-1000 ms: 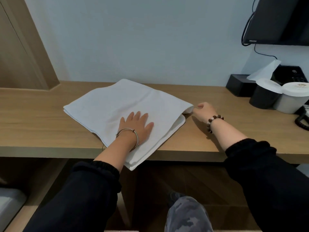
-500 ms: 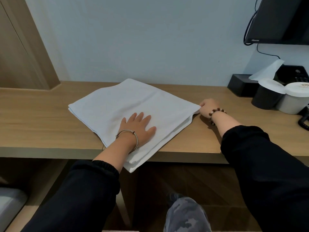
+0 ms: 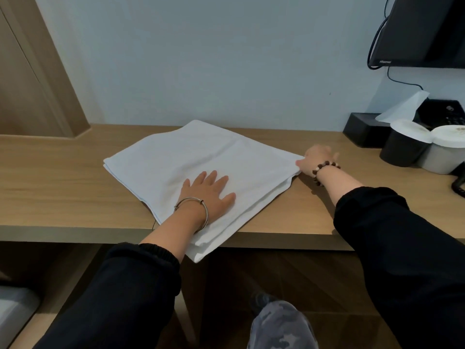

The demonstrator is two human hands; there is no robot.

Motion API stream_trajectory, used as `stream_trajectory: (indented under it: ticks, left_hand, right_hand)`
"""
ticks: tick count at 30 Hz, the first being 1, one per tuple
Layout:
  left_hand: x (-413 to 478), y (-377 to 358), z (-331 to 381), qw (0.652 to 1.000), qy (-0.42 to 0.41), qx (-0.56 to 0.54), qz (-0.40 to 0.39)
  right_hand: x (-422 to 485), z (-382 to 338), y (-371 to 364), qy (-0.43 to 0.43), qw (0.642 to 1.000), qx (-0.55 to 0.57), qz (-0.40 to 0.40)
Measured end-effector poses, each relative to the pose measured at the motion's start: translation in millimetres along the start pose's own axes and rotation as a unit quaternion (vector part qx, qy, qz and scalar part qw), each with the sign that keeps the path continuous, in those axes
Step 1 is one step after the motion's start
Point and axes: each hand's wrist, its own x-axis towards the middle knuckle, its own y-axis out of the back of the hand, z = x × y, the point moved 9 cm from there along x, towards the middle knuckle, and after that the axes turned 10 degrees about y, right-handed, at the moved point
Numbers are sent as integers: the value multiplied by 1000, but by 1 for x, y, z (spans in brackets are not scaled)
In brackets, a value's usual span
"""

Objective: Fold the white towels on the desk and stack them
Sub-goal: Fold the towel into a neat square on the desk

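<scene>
On the wooden bench (image 3: 50, 187), a white towel (image 3: 201, 157) lies folded into a broad rectangle set at an angle. Its layered edges show along the right side, and its nearest corner hangs over the front edge. The left hand (image 3: 208, 192) lies flat on the near part of the towel, palm down, fingers straight and spread, with a silver bangle (image 3: 205, 210) at the wrist. The right hand (image 3: 315, 159), with a bracelet of brown beads (image 3: 324, 167) at the wrist, is at the towel's right corner, its thumb touching the cloth. That hand is blurred, so whether it grips the corner cannot be told. Both arms wear black sleeves. At the far right of the bench stand a black cup (image 3: 402, 149) and a white cup (image 3: 442, 152), side by side, each with a white lid. Behind them is a black tissue box (image 3: 359, 129). A dark screen (image 3: 422, 28) hangs on the wall above.
</scene>
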Motion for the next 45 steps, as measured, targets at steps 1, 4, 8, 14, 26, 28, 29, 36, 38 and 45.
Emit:
stream_trajectory:
  ticks: [1, 4, 8, 14, 26, 28, 29, 36, 38, 45]
  left_hand:
    - [3, 0, 0, 1000, -1, 3, -1]
    - [13, -1, 6, 1000, -10, 15, -13]
    - [16, 17, 18, 999, -33, -13, 25]
    - [-25, 46, 31, 988, -130, -61, 66]
    - [-98, 34, 8, 980, -170, 92, 38]
    - [-97, 32, 7, 982, -155, 101, 31]
    - [-95, 34, 5, 984, -143, 100, 38]
    - [-103, 51, -3, 979, -99, 86, 155]
    - [-109, 55, -6, 974, -94, 74, 191]
    - [-142, 55, 6, 950, -159, 86, 255]
  right_hand:
    - [0, -3, 0, 0, 999, -38, 9]
    - [-7, -3, 1, -22, 996, -89, 14]
    - [-22, -11, 7, -18, 994, -99, 32]
    - [-68, -91, 1, 226, 948, 221, -27]
    - [-101, -104, -46, 329, 938, 42, -98]
    - [-102, -103, -47, 322, 941, 42, -92]
    - [-102, -103, -46, 316, 944, 39, -86]
    - [-96, -98, -34, 255, 963, 72, -41]
    - [-96, -97, -33, 250, 964, 85, -30]
    - [-95, -97, -33, 246, 968, 48, -5]
